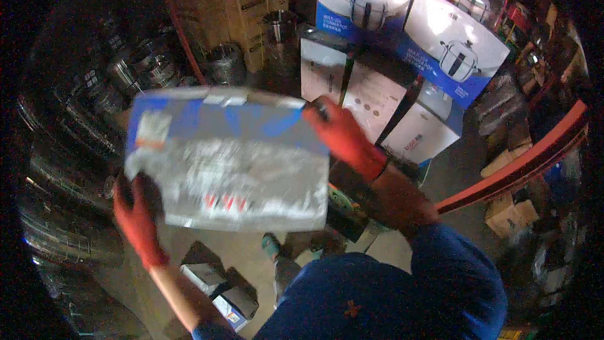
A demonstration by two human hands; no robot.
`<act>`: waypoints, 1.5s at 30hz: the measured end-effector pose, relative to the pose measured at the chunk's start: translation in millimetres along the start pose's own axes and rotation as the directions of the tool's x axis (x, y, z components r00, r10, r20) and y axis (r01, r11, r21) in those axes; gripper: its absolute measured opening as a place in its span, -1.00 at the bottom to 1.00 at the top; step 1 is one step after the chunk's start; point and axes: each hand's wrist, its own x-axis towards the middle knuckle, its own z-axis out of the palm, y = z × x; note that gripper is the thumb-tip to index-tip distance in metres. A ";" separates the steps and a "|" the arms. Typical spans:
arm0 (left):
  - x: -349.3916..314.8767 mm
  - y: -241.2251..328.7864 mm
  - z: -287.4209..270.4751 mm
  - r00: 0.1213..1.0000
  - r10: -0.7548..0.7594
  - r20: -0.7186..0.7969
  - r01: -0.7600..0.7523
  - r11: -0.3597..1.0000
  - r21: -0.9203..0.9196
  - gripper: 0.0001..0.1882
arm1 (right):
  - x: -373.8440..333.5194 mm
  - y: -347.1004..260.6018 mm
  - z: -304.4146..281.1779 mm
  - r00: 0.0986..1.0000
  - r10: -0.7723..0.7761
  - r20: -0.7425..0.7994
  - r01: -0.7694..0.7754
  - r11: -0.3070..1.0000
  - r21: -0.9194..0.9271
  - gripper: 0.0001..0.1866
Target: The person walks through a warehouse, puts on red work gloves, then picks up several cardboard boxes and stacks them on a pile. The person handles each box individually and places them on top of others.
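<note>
A large white and blue carton (245,160), its face shiny as if plastic-wrapped and smeared by motion, is held up in front of me between both hands. My left hand (138,217), in a red glove with dark fingers, grips it at the lower left edge. At the upper right corner my right hand (345,135), gloved the same way, is closed round the edge. The carton's underside and back are hidden.
Stacked at the far right are cooking-pot cartons (365,3). Shiny metal pots (145,66) crowd the left side. A red rail (516,160) slopes along the right. An opened-looking carton (217,289) lies on the floor (160,315) by my feet.
</note>
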 end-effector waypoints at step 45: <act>95.7 -297.5 241.4 0.559 0.163 0.813 0.738 0.349 -0.578 -0.50 | -191.1 84.8 383.0 0.784 0.515 -0.346 0.006 0.551 0.834 -0.46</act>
